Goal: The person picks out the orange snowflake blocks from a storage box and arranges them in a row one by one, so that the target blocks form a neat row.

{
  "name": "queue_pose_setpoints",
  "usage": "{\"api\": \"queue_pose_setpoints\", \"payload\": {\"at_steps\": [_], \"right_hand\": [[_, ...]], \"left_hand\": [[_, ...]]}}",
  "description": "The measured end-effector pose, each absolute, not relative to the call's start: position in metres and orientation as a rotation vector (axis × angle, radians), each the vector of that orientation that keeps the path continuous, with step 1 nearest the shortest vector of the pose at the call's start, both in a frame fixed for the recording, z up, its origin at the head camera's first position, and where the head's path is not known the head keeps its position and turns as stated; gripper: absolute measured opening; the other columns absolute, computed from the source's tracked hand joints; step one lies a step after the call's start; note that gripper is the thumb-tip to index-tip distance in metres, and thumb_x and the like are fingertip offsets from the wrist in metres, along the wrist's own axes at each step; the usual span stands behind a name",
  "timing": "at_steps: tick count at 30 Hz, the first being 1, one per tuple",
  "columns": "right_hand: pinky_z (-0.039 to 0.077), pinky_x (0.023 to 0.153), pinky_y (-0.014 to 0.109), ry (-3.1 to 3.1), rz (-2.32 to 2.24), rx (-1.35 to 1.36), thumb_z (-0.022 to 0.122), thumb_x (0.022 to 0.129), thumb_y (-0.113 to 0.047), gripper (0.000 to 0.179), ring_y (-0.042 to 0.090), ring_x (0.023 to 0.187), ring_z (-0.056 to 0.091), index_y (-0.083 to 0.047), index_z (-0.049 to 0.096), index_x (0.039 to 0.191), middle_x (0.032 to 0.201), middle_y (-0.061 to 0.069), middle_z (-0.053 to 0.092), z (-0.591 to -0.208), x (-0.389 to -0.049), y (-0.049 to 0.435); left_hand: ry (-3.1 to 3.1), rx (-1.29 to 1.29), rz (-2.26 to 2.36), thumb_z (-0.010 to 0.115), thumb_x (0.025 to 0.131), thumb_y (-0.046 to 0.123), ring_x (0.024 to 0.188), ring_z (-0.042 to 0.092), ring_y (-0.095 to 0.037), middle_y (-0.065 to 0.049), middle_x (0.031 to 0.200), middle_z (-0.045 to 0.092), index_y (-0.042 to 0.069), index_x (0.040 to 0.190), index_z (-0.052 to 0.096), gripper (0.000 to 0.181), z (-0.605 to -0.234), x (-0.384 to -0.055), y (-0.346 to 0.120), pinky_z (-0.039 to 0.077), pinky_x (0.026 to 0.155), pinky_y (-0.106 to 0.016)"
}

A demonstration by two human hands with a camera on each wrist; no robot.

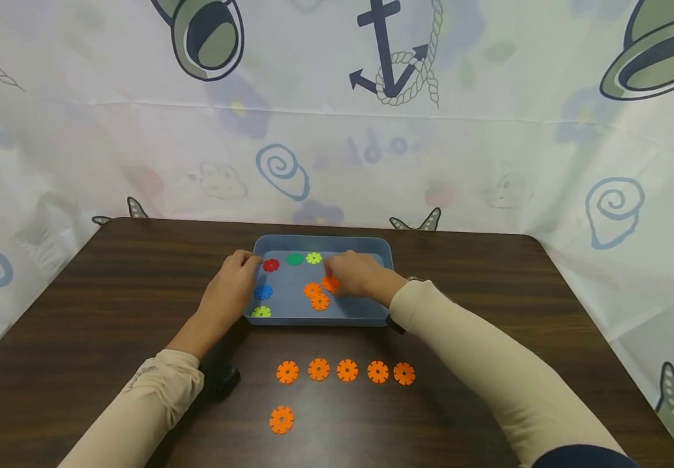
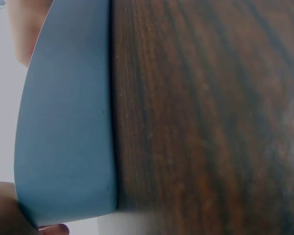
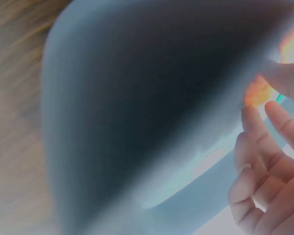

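A blue-grey tray (image 1: 366,317) on the table holds notched plastic discs. My left hand (image 1: 233,286) grips the tray's left rim; in the left wrist view, fingers show at both ends of the tray's outer wall (image 2: 68,117). Over the tray's right half, my right hand (image 1: 357,276) pinches an orange disc (image 1: 330,284) between thumb and fingertips; the right wrist view shows orange (image 3: 257,91) there. Beside it lie two more orange discs (image 1: 319,301). A red disc (image 1: 270,265), a green disc (image 1: 294,259), a blue disc (image 1: 263,292) and yellow-green discs (image 1: 314,258) are also inside.
In front of the tray, several orange discs (image 1: 347,370) form a row on the dark wooden table (image 1: 138,292). One further orange disc (image 1: 281,420) lies nearer me, below the row's left end. A printed cloth (image 1: 337,162) hangs behind the table.
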State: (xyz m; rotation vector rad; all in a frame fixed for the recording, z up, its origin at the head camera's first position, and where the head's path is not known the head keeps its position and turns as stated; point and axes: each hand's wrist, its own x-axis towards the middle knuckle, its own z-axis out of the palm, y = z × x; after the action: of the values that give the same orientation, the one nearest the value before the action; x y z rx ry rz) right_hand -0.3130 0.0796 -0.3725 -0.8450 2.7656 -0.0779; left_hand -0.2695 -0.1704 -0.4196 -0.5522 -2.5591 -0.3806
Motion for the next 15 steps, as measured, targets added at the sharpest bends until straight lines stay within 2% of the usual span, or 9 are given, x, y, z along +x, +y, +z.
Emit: {"api": "queue_pose_setpoints", "payload": {"at_steps": [10,15], "right_hand": [[0.052,0.064,0.029,2.745,-0.102,-0.812,0.080,0.086,-0.029,0.029,0.016,0.078,0.059,-0.012,0.066,0.105,0.094,0.001,0.064,-0.372,-0.308,0.081],[0.051,0.066,0.024,2.674,-0.187,-1.092,0.082,0.082,-0.026,0.030,0.012,0.081,0.057,-0.015,0.068,0.106,0.095,-0.003,0.063,-0.344,-0.264,0.074]], "left_hand": [[-2.605,-0.535,-0.387,0.065,0.091,-0.009,0.099,0.060,-0.038,-0.027,0.112,0.059,-0.009,0.117,0.065,0.026,-0.424,-0.267,-0.171,0.059,0.084,-0.049],[-2.587,-0.543,-0.388,0.066,0.091,-0.009,0.098,0.060,-0.037,-0.027,0.110,0.059,-0.010,0.116,0.065,0.025,-0.423,-0.267,-0.170,0.060,0.082,-0.049]]}}
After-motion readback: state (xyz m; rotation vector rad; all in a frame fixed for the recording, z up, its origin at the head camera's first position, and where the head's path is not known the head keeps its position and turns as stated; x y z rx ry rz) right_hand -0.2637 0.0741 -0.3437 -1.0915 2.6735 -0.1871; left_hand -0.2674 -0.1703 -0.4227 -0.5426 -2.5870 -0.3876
